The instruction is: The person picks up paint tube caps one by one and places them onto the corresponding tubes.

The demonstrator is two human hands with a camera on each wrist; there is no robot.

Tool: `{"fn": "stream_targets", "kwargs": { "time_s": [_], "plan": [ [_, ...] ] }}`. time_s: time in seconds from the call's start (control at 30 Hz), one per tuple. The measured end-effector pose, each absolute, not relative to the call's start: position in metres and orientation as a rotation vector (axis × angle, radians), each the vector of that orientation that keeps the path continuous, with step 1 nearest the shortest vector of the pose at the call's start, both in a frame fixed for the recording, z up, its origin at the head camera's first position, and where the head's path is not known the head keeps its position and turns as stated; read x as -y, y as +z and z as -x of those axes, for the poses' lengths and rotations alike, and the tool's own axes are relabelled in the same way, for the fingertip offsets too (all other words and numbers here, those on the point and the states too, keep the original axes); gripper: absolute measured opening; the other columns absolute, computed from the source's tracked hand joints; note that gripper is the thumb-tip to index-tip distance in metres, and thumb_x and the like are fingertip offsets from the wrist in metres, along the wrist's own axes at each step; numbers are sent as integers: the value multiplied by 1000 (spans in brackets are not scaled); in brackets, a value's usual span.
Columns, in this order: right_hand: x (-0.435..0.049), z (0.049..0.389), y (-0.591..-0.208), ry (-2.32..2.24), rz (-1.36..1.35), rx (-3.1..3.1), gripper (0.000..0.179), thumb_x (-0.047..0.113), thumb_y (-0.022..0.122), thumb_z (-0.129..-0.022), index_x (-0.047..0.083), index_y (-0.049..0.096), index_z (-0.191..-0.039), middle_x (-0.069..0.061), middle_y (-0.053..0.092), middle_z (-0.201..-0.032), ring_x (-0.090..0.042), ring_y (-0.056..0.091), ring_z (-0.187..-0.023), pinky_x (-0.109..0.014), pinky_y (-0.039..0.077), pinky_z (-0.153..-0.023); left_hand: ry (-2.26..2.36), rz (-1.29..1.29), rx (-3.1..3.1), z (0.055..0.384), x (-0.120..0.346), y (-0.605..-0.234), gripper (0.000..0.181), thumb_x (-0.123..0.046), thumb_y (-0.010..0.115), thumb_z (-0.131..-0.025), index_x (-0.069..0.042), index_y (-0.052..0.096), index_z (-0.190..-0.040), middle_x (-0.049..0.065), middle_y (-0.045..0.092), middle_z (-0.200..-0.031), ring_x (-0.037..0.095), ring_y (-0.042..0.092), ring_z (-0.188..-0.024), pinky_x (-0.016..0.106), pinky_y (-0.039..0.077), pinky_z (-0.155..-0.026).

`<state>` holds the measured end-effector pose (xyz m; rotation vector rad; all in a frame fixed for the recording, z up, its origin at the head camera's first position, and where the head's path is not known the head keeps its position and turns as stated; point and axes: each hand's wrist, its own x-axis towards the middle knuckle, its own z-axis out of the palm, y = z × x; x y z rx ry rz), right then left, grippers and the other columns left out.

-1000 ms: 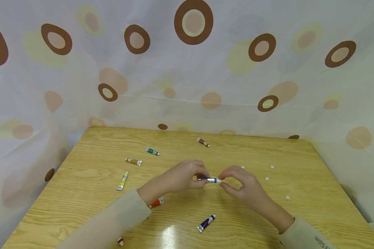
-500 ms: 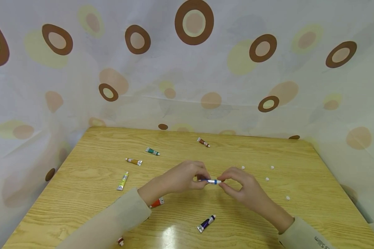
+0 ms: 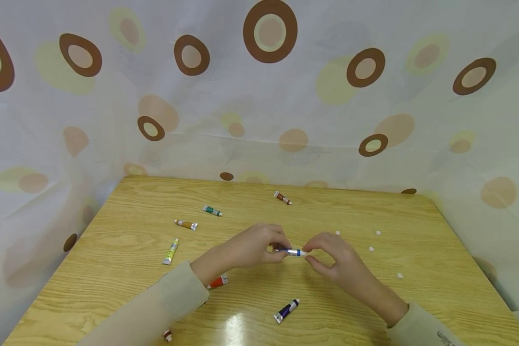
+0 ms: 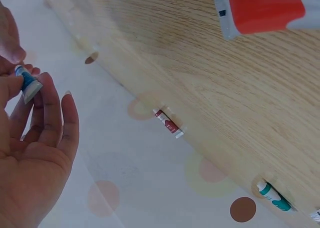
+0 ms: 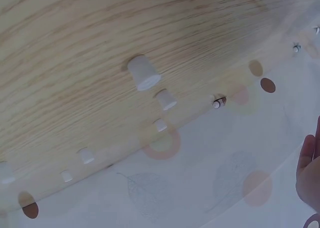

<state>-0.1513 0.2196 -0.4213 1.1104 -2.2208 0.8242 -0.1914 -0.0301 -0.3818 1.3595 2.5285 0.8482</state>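
Note:
In front of me my left hand (image 3: 259, 245) pinches a small blue paint tube (image 3: 293, 252) between thumb and fingers, and the tube points to the right. My right hand (image 3: 339, 257) pinches the white cap at its other end with thumb and index finger. From the left wrist, the tube's flat silver crimp (image 4: 32, 91) shows beside the thumb of the left hand (image 4: 40, 158). The right wrist view catches only the edge of the right hand (image 5: 310, 175). A purple paint tube (image 3: 287, 311) lies nearest, below the hands.
Several white caps (image 3: 371, 249) lie on the wooden table (image 3: 350, 307) at right. Brown (image 3: 282, 198), green (image 3: 212, 210), ochre (image 3: 186, 224) and yellow (image 3: 170, 252) tubes lie behind and left. A red tube (image 3: 218, 281) is partly hidden by the left sleeve. Patterned cloth (image 3: 259, 105) surrounds the table.
My right fingertips shift slightly at the cap end, first a little left, then back right. The blue tube dips slightly and the left hand stays almost still.

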Motion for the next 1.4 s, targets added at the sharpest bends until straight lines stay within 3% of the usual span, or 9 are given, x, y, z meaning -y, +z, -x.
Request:
{"fn": "stream_targets", "kwargs": {
  "time_s": [0.1, 0.2, 0.5, 0.67, 0.83, 1.0, 1.23, 1.4],
  "plan": [
    [-219, 152, -423, 815, -1122, 2202, 18, 6, 81, -88, 10, 72, -103, 0, 72, -99, -17, 67, -92, -10, 46, -96, 859, -1373, -2521, 191, 30, -382, 13, -11, 71, -97, -8, 79, -107, 1, 72, -101, 3, 64, -85, 25, 61, -80],
    [-219, 153, -424, 809, -1122, 2189, 13, 10, 79, -91, 10, 72, -102, -1, 72, -99, -17, 67, -92, -10, 46, -96, 857, -1388, -2526, 191, 29, -383, 13, -11, 70, -97, -7, 79, -107, 2, 72, -101, 3, 64, -86, 25, 61, -80],
    [-217, 151, -422, 810, -1071, 2209, 25, 0, 84, -80, 12, 72, -98, 1, 72, -97, -16, 67, -90, -11, 47, -93, 819, -1382, -2578, 190, 29, -385, 17, -13, 69, -98, -9, 78, -111, 0, 73, -106, 7, 65, -90, 14, 52, -77],
    [-216, 149, -419, 804, -1025, 2249, 30, -4, 86, -75, 14, 73, -97, 3, 73, -96, -15, 67, -89, -12, 49, -90, 839, -1389, -2583, 189, 28, -384, 16, -12, 69, -97, -8, 78, -111, 0, 73, -105, 6, 65, -90, 25, 59, -80],
    [-217, 148, -417, 801, -1013, 2265, 35, -3, 87, -74, 12, 74, -103, 1, 74, -99, -15, 68, -91, -12, 50, -90, 841, -1381, -2584, 189, 29, -385, 17, -12, 69, -98, -8, 77, -111, 0, 73, -106, 5, 64, -89, 25, 60, -80],
    [-218, 150, -418, 776, -1055, 2221, 24, 9, 85, -84, 10, 73, -105, 0, 74, -100, -17, 68, -91, -11, 48, -93, 852, -1368, -2573, 189, 30, -384, 17, -12, 69, -98, -7, 77, -112, 0, 72, -104, 4, 63, -87, 26, 60, -80],
    [-217, 152, -421, 727, -1074, 2170, 16, 11, 82, -87, 11, 73, -100, 1, 74, -96, -17, 68, -89, -14, 49, -92, 847, -1383, -2562, 190, 29, -384, 16, -11, 69, -98, -8, 78, -111, 1, 73, -104, 2, 62, -86, 19, 56, -77],
    [-217, 153, -421, 707, -1070, 2160, 10, 17, 79, -92, 11, 73, -97, 0, 73, -96, -16, 67, -88, -15, 50, -90, 837, -1398, -2568, 191, 28, -386, 17, -11, 69, -98, -7, 78, -112, 1, 73, -104, 2, 61, -84, 21, 58, -77]
  ]
}}
